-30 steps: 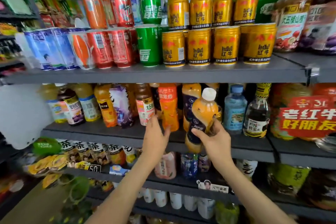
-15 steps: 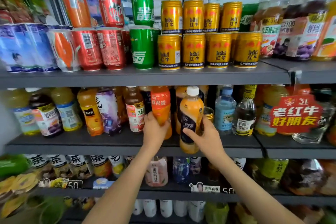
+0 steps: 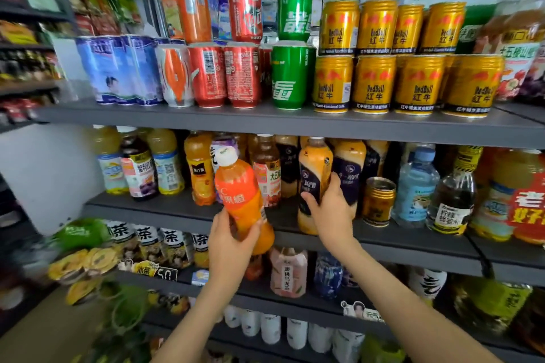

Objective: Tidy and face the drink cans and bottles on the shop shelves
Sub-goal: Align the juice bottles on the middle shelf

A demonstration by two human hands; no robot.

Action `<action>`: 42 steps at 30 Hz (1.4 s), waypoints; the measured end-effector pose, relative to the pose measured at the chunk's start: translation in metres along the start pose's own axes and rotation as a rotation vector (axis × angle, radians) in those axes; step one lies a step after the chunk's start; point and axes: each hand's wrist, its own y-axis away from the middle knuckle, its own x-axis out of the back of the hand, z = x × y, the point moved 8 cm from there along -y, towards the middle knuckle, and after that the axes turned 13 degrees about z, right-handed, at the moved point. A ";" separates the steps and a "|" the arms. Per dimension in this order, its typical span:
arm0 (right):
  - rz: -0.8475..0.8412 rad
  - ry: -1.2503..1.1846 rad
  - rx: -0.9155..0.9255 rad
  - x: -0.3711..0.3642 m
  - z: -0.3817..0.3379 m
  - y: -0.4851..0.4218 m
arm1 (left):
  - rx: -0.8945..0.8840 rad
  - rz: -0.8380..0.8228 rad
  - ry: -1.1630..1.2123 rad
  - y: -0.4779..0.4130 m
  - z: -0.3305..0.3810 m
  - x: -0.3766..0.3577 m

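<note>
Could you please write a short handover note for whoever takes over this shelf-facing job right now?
Left hand: holds the orange bottle, tilted, in the air in front of the middle shelf.
Right hand: grips the yellow bottle with the dark label, upright at that shelf's front edge.
Done: the gold cans on the top shelf are stacked, labels forward.
Left: set the orange bottle back, label forward; turn the red cans showing barcodes; probably move the small gold can standing among bottles.
</note>
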 end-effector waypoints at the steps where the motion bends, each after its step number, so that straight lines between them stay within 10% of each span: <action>1: -0.003 0.051 -0.005 -0.004 0.001 -0.003 | 0.008 0.014 0.003 -0.001 -0.001 0.007; 6: 0.097 0.284 0.161 -0.007 -0.011 -0.013 | 0.077 0.056 -0.002 0.001 -0.008 0.031; 15: 0.029 -0.100 0.066 -0.001 -0.009 -0.008 | 0.141 -0.028 -0.108 0.028 -0.021 0.046; 23: -0.790 -0.390 0.102 -0.016 -0.037 0.097 | 0.052 -0.118 -0.117 0.059 0.005 0.019; 42: -0.334 -0.406 -0.165 0.041 0.003 0.049 | -0.312 -0.577 -0.023 0.038 0.053 -0.051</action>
